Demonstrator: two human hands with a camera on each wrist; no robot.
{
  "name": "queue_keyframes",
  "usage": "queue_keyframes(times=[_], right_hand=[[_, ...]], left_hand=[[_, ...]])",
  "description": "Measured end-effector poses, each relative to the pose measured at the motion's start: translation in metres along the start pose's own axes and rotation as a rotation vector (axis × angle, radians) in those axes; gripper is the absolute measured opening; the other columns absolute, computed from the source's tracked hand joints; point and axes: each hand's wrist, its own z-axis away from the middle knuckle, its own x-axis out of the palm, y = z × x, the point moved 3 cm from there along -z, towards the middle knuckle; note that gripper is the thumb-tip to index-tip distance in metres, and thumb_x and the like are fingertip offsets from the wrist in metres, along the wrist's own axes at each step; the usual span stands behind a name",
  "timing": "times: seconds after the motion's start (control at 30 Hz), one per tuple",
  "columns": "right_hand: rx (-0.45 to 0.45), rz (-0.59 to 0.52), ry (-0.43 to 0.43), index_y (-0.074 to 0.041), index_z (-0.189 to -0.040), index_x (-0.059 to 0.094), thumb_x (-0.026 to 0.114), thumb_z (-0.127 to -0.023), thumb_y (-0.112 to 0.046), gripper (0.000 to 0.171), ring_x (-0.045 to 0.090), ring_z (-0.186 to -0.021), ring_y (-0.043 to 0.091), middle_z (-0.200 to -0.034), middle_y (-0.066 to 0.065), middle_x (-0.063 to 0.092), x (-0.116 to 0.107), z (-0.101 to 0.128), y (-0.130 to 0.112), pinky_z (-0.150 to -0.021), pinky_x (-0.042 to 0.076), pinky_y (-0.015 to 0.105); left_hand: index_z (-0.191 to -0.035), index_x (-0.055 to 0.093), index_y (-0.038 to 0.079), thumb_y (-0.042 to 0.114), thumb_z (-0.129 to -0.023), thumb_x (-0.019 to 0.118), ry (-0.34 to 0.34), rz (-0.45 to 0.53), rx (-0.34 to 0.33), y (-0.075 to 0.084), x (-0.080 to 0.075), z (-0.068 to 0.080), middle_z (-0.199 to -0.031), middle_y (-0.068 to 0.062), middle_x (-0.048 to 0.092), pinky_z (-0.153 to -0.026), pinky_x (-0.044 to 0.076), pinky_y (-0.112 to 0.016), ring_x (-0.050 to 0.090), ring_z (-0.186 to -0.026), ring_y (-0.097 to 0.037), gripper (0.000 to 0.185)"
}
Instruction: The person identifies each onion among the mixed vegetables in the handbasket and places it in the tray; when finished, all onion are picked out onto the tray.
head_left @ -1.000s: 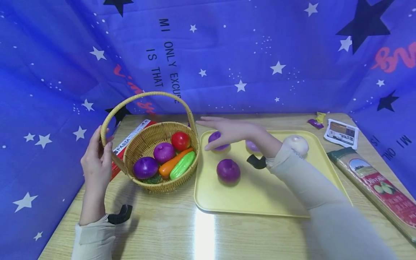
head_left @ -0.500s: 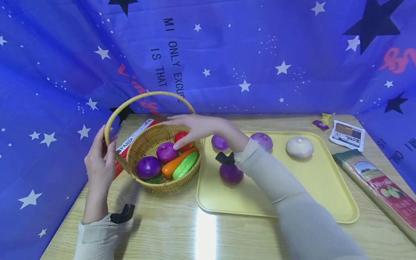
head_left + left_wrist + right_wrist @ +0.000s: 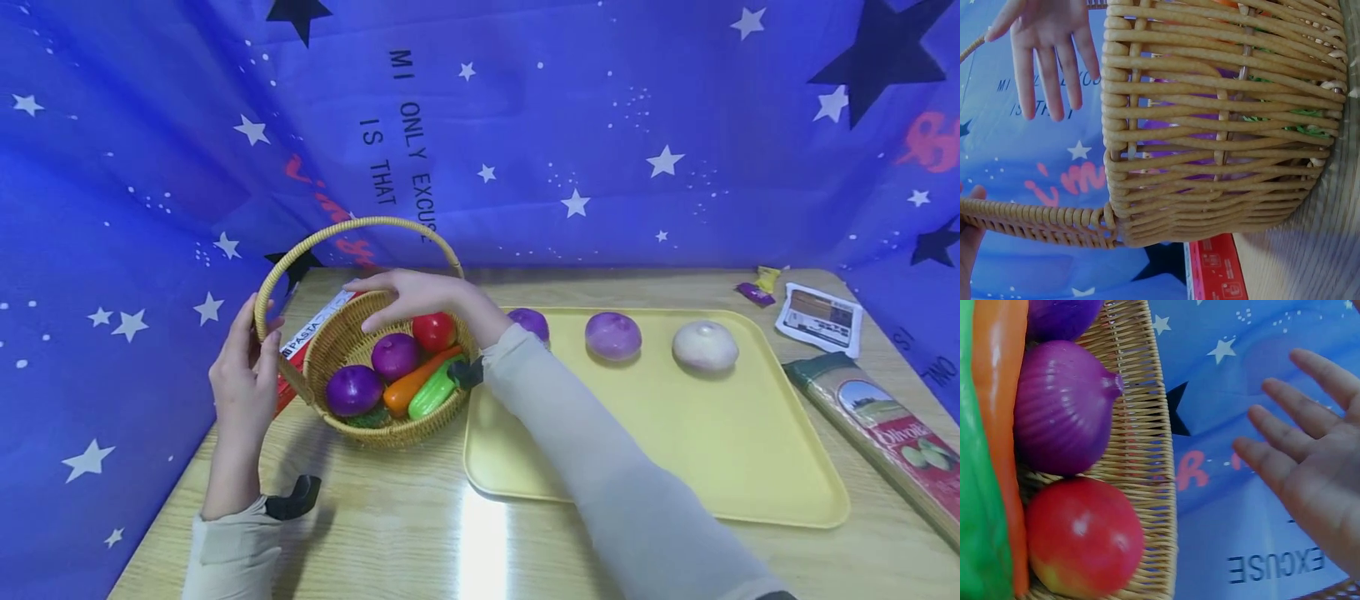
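My left hand [image 3: 246,367] holds the near side of the arched handle [image 3: 367,222] of a wicker basket [image 3: 405,433], thumb and fingers on either side of it. With fingers spread straight and nothing in it, my right hand [image 3: 420,298] hovers over the basket; the right wrist view shows its palm [image 3: 1329,475] beyond the rim. Inside the basket lie a purple onion [image 3: 1063,409], a darker purple round vegetable [image 3: 354,390], a red apple-like fruit [image 3: 1085,534], a carrot [image 3: 408,387], and a light green vegetable [image 3: 433,393]. Some leafy green [image 3: 1297,122] shows through the weave.
Right of the basket lies a yellow tray [image 3: 712,450] bearing a light purple onion [image 3: 613,337], a white onion [image 3: 705,346] and a partly hidden purple one [image 3: 531,322]. A red pasta box [image 3: 300,346] sits behind the basket; an Olivoila packet [image 3: 892,425] lies far right.
My right hand has moved left from over the tray to over the basket. The right sleeve now covers the dark purple onion on the tray. My left hand keeps its hold on the handle.
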Motion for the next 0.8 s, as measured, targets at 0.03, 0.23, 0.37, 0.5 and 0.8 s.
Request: queue_keyframes(times=[0.03,0.23,0.37,0.5,0.8], right_hand=[[0.008,-0.014,0.01,-0.033,-0.147,0.031,0.065,-0.084,-0.048,0.073,0.026,-0.144,0.015,-0.154,-0.004,0.031,0.0,-0.002,0.003,-0.119,0.027,0.035],[0.014,-0.135,0.082,-0.036,-0.144,0.036,0.068,-0.084,-0.042,0.068,0.03,-0.142,0.017,-0.153,-0.005,0.034,0.005,-0.015,0.017,-0.116,0.033,0.04],[0.029,-0.193,0.116,-0.035,-0.143,0.039,0.073,-0.081,-0.039,0.071,0.022,-0.146,0.017,-0.153,-0.009,0.033,0.012,-0.022,0.027,-0.12,0.026,0.042],[0.048,-0.187,0.17,-0.035,-0.142,0.041,0.075,-0.078,-0.039,0.072,0.018,-0.147,0.016,-0.152,-0.01,0.036,0.017,-0.029,0.039,-0.121,0.019,0.043],[0.069,-0.107,0.063,-0.028,-0.144,0.039,0.074,-0.08,-0.031,0.073,0.025,-0.144,0.019,-0.153,-0.002,0.035,0.027,-0.032,0.052,-0.121,0.023,0.041]], left_hand=[[-0.14,0.046,0.02,0.005,-0.095,0.052,-0.007,-0.005,0.003,0.0,0.001,0.0,-0.126,-0.012,0.062,-0.089,0.044,-0.001,0.053,-0.104,0.019,0.048],[-0.141,0.044,0.021,0.008,-0.095,0.052,-0.025,-0.03,0.008,-0.003,0.001,-0.001,-0.127,-0.012,0.061,-0.089,0.043,0.0,0.052,-0.106,0.02,0.049],[-0.141,0.044,0.022,0.007,-0.095,0.052,-0.02,-0.03,0.005,-0.004,0.0,-0.001,-0.127,-0.012,0.061,-0.089,0.044,-0.001,0.052,-0.106,0.019,0.049],[-0.141,0.044,0.024,0.008,-0.095,0.052,-0.021,-0.03,-0.006,-0.003,0.0,-0.001,-0.127,-0.01,0.061,-0.089,0.044,-0.002,0.053,-0.106,0.019,0.05],[-0.14,0.045,0.02,0.004,-0.094,0.053,-0.004,-0.018,0.018,-0.003,-0.001,0.0,-0.125,-0.013,0.062,-0.088,0.045,-0.001,0.054,-0.105,0.018,0.049]])
